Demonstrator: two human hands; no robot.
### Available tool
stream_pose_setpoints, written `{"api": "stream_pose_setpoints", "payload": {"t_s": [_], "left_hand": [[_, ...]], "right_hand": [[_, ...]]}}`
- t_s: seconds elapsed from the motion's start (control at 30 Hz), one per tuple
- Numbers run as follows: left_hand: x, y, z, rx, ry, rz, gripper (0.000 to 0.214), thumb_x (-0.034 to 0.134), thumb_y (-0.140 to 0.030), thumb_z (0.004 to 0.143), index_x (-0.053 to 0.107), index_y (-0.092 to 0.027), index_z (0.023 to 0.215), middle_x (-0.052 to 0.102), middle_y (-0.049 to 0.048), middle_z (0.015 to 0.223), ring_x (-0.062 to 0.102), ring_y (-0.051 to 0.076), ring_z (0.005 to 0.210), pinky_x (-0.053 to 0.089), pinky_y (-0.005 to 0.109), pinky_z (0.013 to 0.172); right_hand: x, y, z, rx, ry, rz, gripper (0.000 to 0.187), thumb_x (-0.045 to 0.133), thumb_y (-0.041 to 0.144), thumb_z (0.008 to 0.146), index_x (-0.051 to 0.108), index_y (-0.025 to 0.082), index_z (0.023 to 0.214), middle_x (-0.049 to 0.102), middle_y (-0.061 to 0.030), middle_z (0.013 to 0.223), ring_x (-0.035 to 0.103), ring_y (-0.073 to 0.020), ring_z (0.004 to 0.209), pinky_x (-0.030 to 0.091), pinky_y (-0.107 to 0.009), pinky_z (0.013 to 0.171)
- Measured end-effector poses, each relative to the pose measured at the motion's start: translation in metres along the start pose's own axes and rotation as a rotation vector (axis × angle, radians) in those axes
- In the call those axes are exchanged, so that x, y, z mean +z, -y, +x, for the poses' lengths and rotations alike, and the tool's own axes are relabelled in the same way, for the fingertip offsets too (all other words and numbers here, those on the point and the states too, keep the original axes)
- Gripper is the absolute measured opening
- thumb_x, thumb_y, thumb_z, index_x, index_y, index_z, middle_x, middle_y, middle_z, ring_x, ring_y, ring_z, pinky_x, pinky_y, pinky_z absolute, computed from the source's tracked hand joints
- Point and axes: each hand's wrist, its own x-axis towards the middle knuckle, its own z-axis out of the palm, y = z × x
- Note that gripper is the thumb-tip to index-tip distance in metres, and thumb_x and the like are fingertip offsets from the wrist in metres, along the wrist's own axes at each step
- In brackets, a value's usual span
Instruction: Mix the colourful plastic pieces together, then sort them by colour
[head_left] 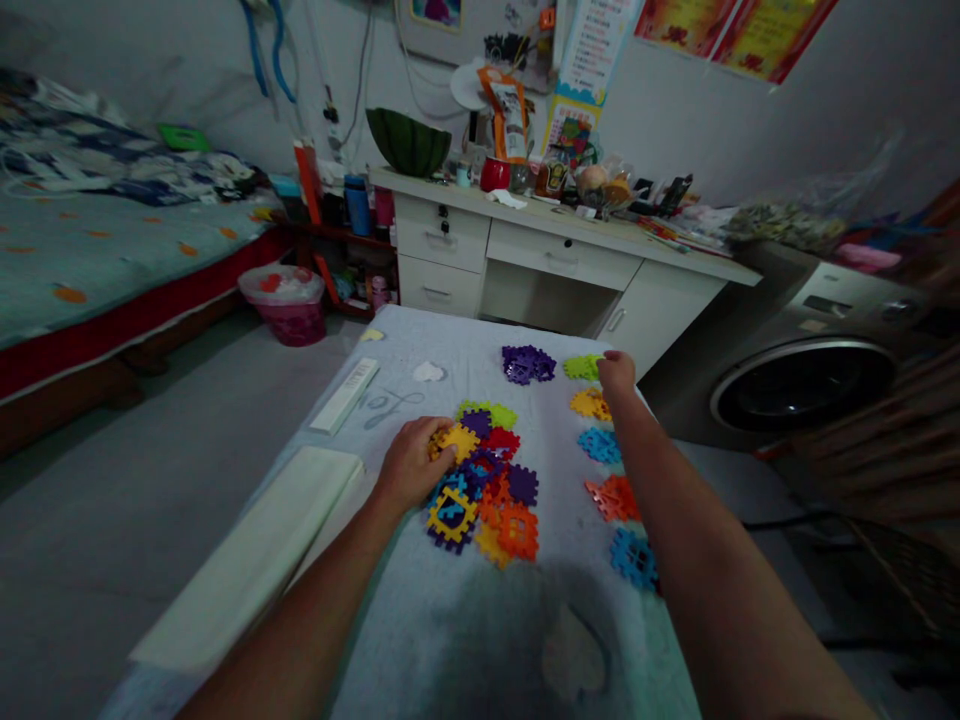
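Note:
A heap of coloured plastic interlocking tiles (487, 485) lies in the middle of a cloth-covered table (450, 620). My left hand (411, 462) rests on the heap's left side, fingers curled on a yellow tile (456, 440). My right hand (616, 373) reaches to the far right, fingers bent down onto a green tile (581, 367). Sorted piles run along the right: purple (528, 364), yellow (589, 403), blue (600, 445), orange (613, 497), another blue (634, 556).
A long white box (345, 395) and a white flat board (255, 555) lie on the table's left. Beyond stand a cluttered white desk (555, 255), a washing machine (802, 380), a bed (97, 270) and a pink bin (289, 305).

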Motion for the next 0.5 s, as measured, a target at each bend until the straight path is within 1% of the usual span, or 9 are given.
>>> {"api": "stream_pose_setpoints", "payload": {"t_s": [0.03,0.07,0.1,0.17,0.2,0.23,0.27,0.33,0.5], "left_hand": [[0.0,0.001,0.0,0.002,-0.001,0.0,0.035,0.057,-0.03,0.075,0.066,-0.021,0.108,0.069,0.007,0.109,0.06,0.027,0.106,0.047,0.042,0.097],[0.001,0.001,0.0,0.006,-0.001,-0.001,0.035,0.056,-0.03,0.076,0.066,-0.021,0.108,0.069,0.0068,0.11,0.06,0.026,0.107,0.047,0.042,0.097],[0.001,0.002,0.0,0.01,0.0,-0.001,0.035,0.056,-0.031,0.076,0.066,-0.021,0.109,0.069,0.0067,0.11,0.06,0.026,0.107,0.047,0.042,0.097],[0.001,0.003,0.0,0.018,0.002,-0.002,0.035,0.056,-0.031,0.077,0.066,-0.022,0.109,0.069,0.0067,0.11,0.061,0.026,0.106,0.046,0.042,0.097],[0.001,0.003,0.0,0.02,0.005,-0.003,0.035,0.056,-0.031,0.077,0.066,-0.021,0.109,0.069,0.0068,0.11,0.061,0.026,0.106,0.046,0.042,0.097],[0.001,0.003,0.0,0.021,0.006,-0.003,0.035,0.056,-0.031,0.076,0.066,-0.021,0.109,0.069,0.0068,0.109,0.061,0.026,0.106,0.046,0.042,0.097],[0.001,0.003,0.0,0.019,0.006,-0.002,0.035,0.055,-0.031,0.076,0.066,-0.021,0.108,0.069,0.0068,0.11,0.061,0.026,0.106,0.046,0.042,0.097],[0.001,0.002,0.0,0.012,0.004,0.002,0.035,0.055,-0.03,0.076,0.066,-0.021,0.108,0.069,0.0069,0.11,0.061,0.026,0.106,0.046,0.042,0.098],[0.001,0.001,0.001,0.01,0.012,0.007,0.035,0.056,-0.029,0.075,0.066,-0.021,0.108,0.069,0.0075,0.11,0.061,0.026,0.107,0.046,0.043,0.098]], "right_hand": [[0.003,0.005,-0.008,-0.017,0.032,0.025,0.022,0.059,0.009,0.078,0.068,0.013,0.097,0.068,-0.0085,0.093,0.061,-0.0175,0.085,0.048,-0.025,0.067],[0.006,0.011,-0.019,-0.065,0.131,0.022,0.02,0.059,0.011,0.078,0.069,0.014,0.094,0.068,-0.0059,0.087,0.061,-0.0162,0.08,0.046,-0.024,0.065],[0.01,0.017,-0.03,-0.138,0.278,0.021,0.017,0.059,0.013,0.077,0.07,0.015,0.09,0.067,-0.0034,0.08,0.06,-0.015,0.074,0.045,-0.023,0.063],[0.017,0.029,-0.055,-0.308,0.667,-0.008,0.012,0.061,0.019,0.077,0.071,0.016,0.084,0.066,-0.0004,0.072,0.058,-0.0136,0.067,0.043,-0.023,0.062],[0.021,0.035,-0.068,-0.398,0.812,-0.05,0.01,0.063,0.02,0.076,0.071,0.017,0.081,0.066,-0.0001,0.072,0.058,-0.0135,0.067,0.043,-0.024,0.063],[0.025,0.04,-0.08,-0.481,0.899,-0.103,0.008,0.066,0.021,0.074,0.071,0.017,0.079,0.068,-0.0006,0.074,0.058,-0.0139,0.068,0.043,-0.024,0.065],[0.03,0.044,-0.09,-0.55,0.923,-0.157,0.009,0.068,0.021,0.074,0.072,0.017,0.08,0.069,-0.0018,0.077,0.059,-0.0147,0.071,0.043,-0.025,0.067],[0.039,0.049,-0.106,-0.624,0.888,-0.269,0.015,0.071,0.021,0.073,0.073,0.016,0.087,0.071,-0.0053,0.086,0.06,-0.0168,0.075,0.043,-0.026,0.07],[0.056,0.053,-0.12,-0.637,0.86,-0.45,0.026,0.07,0.029,0.079,0.072,0.014,0.099,0.071,-0.0083,0.091,0.059,-0.0171,0.076,0.041,-0.025,0.066]]}}
